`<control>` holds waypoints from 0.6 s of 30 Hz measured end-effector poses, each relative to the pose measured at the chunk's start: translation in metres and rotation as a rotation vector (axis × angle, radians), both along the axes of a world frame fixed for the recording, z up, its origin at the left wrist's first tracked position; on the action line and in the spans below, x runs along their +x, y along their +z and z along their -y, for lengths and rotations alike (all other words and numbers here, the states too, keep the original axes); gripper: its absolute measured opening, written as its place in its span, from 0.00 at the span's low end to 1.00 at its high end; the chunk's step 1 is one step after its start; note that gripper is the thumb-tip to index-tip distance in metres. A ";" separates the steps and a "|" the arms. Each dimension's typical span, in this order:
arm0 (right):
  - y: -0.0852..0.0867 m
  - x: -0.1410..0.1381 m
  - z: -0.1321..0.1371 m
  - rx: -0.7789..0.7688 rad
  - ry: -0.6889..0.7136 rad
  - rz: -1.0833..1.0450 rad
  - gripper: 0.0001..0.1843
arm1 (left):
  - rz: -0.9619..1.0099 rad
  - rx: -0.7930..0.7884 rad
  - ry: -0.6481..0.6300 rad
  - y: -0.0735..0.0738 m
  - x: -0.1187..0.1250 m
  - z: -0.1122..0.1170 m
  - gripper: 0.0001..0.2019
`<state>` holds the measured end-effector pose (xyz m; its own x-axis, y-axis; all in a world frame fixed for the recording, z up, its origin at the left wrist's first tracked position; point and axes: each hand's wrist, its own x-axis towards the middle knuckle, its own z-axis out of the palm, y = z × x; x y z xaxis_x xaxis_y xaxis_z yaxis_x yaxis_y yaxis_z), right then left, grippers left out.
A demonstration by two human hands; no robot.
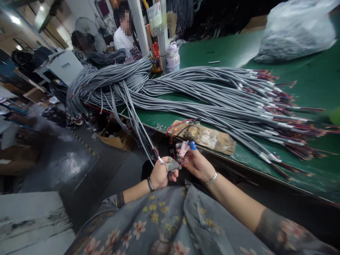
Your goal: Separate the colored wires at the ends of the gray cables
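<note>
Below the table's front edge, my left hand (162, 173) is closed on the end of a grey cable (148, 140), its thumb covered with grey wrapping. Thin coloured wires (183, 162) fan out of the cable end toward the right. My right hand (198, 163) is at these wires, palm turned up, with pale and blue coverings on its fingers. Whether its fingertips pinch a wire is too small to tell. Just beyond the hands, a worn wooden block (209, 138) with a lump and red and black leads lies on the table edge.
A large bundle of grey cables (186, 88) spreads across the green table (239, 53), stripped ends to the right. A clear plastic bag (297, 32) stands back right. A lilac container (173, 56) is by a post. A cardboard box (117, 136) sits below left. A person (123, 33) is behind.
</note>
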<state>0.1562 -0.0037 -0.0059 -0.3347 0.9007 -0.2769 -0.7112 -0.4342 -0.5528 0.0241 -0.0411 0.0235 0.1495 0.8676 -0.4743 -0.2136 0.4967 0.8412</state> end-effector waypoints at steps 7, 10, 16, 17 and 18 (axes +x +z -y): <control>0.000 0.004 0.003 -0.014 0.038 0.036 0.16 | -0.008 0.002 0.007 0.000 -0.004 0.006 0.17; -0.003 0.005 0.004 0.035 0.003 0.070 0.15 | -0.005 0.000 0.045 0.001 -0.004 0.006 0.16; -0.007 0.007 0.004 0.056 0.003 0.120 0.18 | 0.002 0.016 0.091 0.001 0.000 0.005 0.18; -0.007 0.007 0.003 0.057 0.008 0.125 0.19 | 0.004 0.022 0.098 0.001 0.000 0.005 0.18; -0.007 0.008 0.002 0.057 0.017 0.126 0.20 | 0.007 0.028 0.106 0.000 0.001 0.005 0.18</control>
<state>0.1638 -0.0059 -0.0131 -0.3158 0.9106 -0.2667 -0.6270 -0.4112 -0.6616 0.0252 -0.0461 0.0240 0.0598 0.8914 -0.4493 -0.2694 0.4478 0.8526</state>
